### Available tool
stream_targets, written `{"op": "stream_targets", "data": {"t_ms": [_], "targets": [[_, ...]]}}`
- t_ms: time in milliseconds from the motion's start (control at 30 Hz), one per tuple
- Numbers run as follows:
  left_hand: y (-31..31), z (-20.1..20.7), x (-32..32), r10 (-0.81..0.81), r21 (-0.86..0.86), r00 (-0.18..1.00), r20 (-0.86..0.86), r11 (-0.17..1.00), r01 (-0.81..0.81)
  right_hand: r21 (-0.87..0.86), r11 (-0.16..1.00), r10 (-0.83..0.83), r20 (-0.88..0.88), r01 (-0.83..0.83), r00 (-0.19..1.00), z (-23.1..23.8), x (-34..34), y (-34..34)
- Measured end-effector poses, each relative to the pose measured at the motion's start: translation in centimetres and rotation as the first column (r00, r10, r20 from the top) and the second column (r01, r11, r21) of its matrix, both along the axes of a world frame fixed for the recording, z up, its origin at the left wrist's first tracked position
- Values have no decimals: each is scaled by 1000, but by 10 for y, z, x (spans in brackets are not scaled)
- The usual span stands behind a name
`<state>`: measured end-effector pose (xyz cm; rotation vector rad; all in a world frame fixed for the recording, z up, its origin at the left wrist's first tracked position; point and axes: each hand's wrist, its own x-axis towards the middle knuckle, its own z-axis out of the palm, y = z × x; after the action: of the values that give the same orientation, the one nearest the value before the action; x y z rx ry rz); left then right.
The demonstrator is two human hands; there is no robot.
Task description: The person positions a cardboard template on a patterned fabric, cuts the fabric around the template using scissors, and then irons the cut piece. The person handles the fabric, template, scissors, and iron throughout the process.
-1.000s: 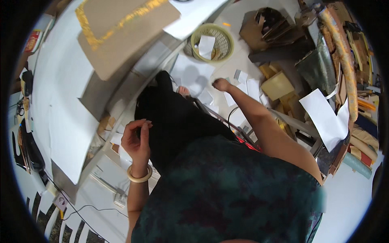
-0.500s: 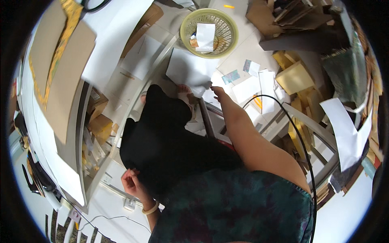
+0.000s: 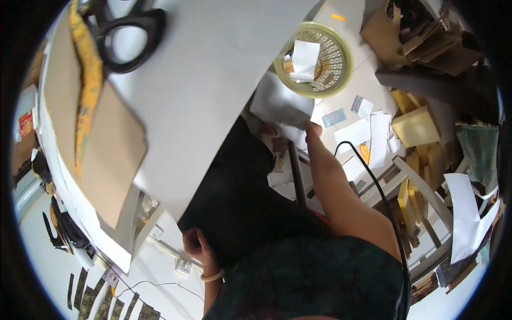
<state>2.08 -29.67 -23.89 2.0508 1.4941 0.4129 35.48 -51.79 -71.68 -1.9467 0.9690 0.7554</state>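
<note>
My right hand [image 3: 313, 131] is stretched far forward past the table edge, its fingers closed at the lower right corner of a white sheet [image 3: 277, 101] below. The fingertips are partly hidden. My left hand [image 3: 197, 246] hangs beside my black-clad lap, near the table's near corner. Its fingers are curled in, and I see nothing in them. A pale bracelet [image 3: 212, 276] circles that wrist. On the white tabletop [image 3: 197, 106] lie black-handled scissors [image 3: 152, 40] and a brown cardboard piece [image 3: 109, 160].
A yellow-green basket [image 3: 341, 74] holding paper scraps stands on the floor ahead. Paper offcuts [image 3: 352, 133], orange-handled scissors [image 3: 364, 153] and yellow foam blocks [image 3: 418, 125] lie to the right, with cardboard [image 3: 437, 50] beyond. A black cable [image 3: 381, 184] loops beside my right arm.
The view has shifted, and the tabletop now covers more of the left and middle. My right hand stays at the white sheet, which has shifted slightly relative to the basket. The left hand stays curled.
</note>
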Motion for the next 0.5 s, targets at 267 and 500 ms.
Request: {"op": "stream_targets", "data": {"t_ms": [267, 500], "targets": [[-8, 5, 6, 3, -74, 965, 264, 997, 17, -224, 970, -3, 367, 92, 930, 140, 1, -36], [-7, -11, -29, 89, -137, 821, 565, 990, -13, 511, 834, -344, 777, -209, 528, 453, 52, 24]]}}
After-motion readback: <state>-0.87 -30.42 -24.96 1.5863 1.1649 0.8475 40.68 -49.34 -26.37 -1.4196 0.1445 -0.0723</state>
